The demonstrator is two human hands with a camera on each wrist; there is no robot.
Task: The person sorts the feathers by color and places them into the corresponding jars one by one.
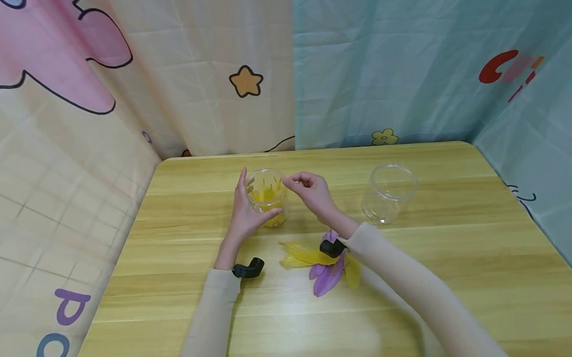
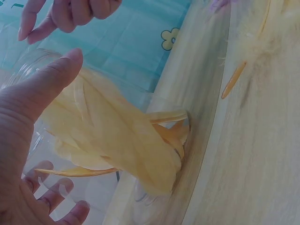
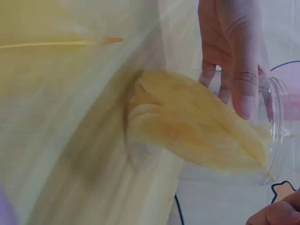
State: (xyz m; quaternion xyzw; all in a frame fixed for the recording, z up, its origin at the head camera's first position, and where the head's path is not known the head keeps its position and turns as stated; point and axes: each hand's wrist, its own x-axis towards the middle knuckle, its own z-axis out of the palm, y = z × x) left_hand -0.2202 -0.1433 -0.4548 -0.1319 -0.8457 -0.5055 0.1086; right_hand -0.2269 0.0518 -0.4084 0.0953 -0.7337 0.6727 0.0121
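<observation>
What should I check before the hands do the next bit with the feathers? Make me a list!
1. Jar held: ok, the left hand is around it.
2. Only yellow feathers in it: ok, no purple shows there.
3. Every yellow feather in: not ok, loose yellow feathers lie on the table.
4. Purple feathers put away: not ok, some lie on the table too.
5. Other jar upright: ok.
6. Right hand free: cannot tell, though no feather shows at its fingertips.

The left hand point(image 1: 245, 214) is curved, thumb spread from fingers, with the right hand point(image 1: 315, 194), fingers curled, beside it.
</observation>
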